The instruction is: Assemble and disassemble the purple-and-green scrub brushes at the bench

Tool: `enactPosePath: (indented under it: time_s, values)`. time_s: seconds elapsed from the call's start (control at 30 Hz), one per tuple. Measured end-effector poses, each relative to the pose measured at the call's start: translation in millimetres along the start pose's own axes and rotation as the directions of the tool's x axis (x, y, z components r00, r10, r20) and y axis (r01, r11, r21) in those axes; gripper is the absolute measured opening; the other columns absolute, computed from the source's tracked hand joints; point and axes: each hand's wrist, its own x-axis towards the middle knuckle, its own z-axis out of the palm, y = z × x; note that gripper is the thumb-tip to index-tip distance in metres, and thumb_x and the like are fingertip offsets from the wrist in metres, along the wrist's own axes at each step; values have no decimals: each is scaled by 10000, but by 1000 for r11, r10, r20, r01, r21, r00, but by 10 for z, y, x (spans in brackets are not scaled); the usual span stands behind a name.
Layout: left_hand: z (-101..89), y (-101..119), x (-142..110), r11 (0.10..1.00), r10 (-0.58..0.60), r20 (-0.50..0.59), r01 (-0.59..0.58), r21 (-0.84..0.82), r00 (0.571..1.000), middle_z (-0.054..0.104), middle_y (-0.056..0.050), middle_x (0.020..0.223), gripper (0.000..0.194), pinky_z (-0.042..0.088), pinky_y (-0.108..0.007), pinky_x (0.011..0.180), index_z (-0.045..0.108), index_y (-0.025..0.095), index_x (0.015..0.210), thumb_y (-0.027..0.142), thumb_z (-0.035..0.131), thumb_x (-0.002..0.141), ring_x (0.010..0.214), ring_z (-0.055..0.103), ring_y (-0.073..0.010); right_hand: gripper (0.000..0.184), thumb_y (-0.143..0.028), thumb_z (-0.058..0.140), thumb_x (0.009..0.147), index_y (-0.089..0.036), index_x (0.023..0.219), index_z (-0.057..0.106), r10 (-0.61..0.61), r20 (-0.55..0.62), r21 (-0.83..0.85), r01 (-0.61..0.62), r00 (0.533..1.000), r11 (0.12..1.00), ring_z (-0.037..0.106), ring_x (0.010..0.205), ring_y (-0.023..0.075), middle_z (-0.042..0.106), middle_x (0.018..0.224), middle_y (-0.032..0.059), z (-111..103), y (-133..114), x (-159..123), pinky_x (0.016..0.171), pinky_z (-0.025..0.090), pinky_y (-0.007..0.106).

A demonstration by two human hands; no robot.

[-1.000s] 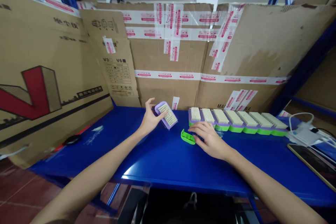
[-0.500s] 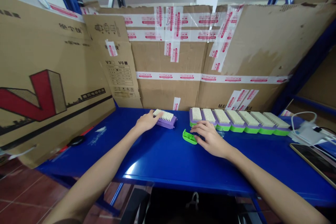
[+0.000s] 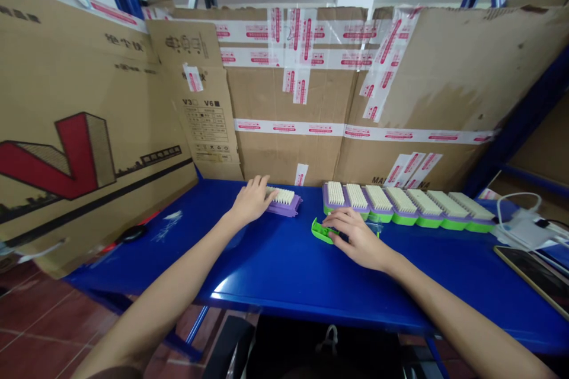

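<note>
Seven brushes [image 3: 401, 198] look finished, lined up on green bases [image 3: 403, 220]; one purple brush [image 3: 284, 206] shows none, left hand [image 3: 251, 201] there, grip apart, right hand [image 3: 359, 238] clamped on green shell [image 3: 319, 233].

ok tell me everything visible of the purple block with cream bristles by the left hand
The purple, plastic-looking block with cream bristles appears to lie bristles-up on the blue table. Short tufts stand in rows; tabs jut at its right end. The left hand hides its left end; whether it grips is unclear.
</note>
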Motion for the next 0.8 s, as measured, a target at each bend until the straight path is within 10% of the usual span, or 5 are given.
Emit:
enactPosePath:
  time_s: [0.23,0.8]
  values:
    - [-75,37,14,949,292,101,-275,-155,951,790,-101,1297,387,523,-486,1126,688,269,1273,469,365,1199,1241,745,-310,247,-247,580,1157,-241,1341,744,23,11,-10,-23,1000,1000,659,1328,346,794,1356,131,7,58,-8,1147,540,624]
    - [-194,-140,24,990,24,71,-34,139,997,774,-181,1256,441,489,-543,1129,842,281,1293,510,502,1132,1187,746,-401,262,-259,560,1159,-243,1337,751,27,28,-38,-26,999,999,684,1285,346,801,1342,141,-36,18,-4,1122,526,618]
